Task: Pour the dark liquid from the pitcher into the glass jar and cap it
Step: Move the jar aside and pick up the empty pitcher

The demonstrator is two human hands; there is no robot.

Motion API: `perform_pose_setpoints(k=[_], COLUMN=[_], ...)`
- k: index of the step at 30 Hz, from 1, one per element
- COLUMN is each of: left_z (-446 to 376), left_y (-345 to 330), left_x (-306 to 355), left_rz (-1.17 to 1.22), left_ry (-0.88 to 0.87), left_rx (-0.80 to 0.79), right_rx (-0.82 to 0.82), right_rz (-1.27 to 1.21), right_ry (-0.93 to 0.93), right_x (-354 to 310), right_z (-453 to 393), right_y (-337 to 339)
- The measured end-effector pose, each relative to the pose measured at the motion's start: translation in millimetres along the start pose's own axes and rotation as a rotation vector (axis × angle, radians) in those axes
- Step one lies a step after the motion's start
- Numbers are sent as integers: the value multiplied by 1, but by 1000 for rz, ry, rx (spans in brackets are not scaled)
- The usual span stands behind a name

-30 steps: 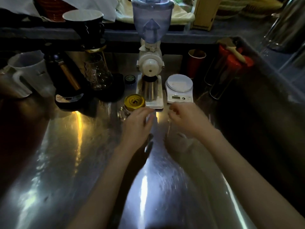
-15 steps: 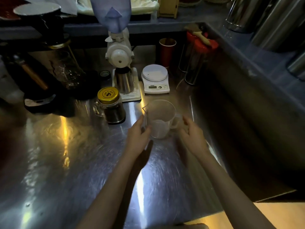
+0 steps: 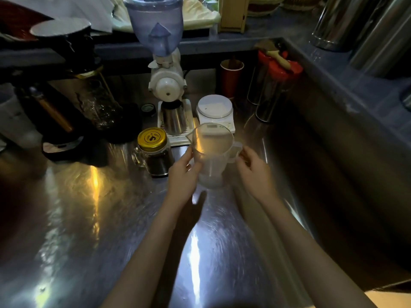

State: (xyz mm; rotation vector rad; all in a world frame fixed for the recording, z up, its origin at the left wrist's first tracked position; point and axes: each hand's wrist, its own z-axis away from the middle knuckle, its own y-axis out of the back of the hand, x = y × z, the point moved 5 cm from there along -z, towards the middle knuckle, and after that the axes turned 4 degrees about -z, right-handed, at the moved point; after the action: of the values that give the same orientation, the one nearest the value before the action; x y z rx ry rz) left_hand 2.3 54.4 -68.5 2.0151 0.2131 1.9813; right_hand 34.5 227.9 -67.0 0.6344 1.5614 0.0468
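— Where the bare forearms reach in from the near edge, what do the hands have?

— Both are on the clear plastic pitcher (image 3: 210,152). The left hand (image 3: 182,175) is curled against its left wall, thumb up near the rim, fingers pressed to the side. The right hand (image 3: 255,172) sits at the handle on the right, fingers closed loosely about it — though how firmly it grips I cannot tell. The pitcher looks empty, upright, its spout pointing left; whether its base touches the steel counter (image 3: 89,230) or hangs just above it is hard to say.

— And the glass jar?

— The glass jar (image 3: 155,155) stands just beside the pitcher, to its left, on the counter. It is dark inside nearly to the shoulder, and the gold lid (image 3: 152,138) is already on top. A small glass handle shows on its left side.

— What lies behind them?

— Just beyond the pitcher, a white scale (image 3: 215,111) with a round platform. Left of that, a white grinder (image 3: 165,81) with a bluish hopper, a steel cup (image 3: 173,116) under its chute. Further left, a dark kettle base (image 3: 66,143) and a glass carafe (image 3: 100,105). At the back, a red cup (image 3: 231,76), and right of it tall canisters with red caps (image 3: 282,67).
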Motion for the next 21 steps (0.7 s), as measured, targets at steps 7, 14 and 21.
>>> perform_pose_setpoints(k=[7,14,21], left_z=[-17,-19,-18], left_y=[5,7,9], left_x=[-9,-25,-30], left_rz=[-26,-49,-75], left_ry=[83,128,125], left_rx=[28,7,15], right_rx=[-60,-154,-190], right_rz=[-42,-45,-48], right_ry=[-40,-93,-89], right_x=[2,17,19], right_z=[-38,-42,-44], right_y=[-29,-45,-52])
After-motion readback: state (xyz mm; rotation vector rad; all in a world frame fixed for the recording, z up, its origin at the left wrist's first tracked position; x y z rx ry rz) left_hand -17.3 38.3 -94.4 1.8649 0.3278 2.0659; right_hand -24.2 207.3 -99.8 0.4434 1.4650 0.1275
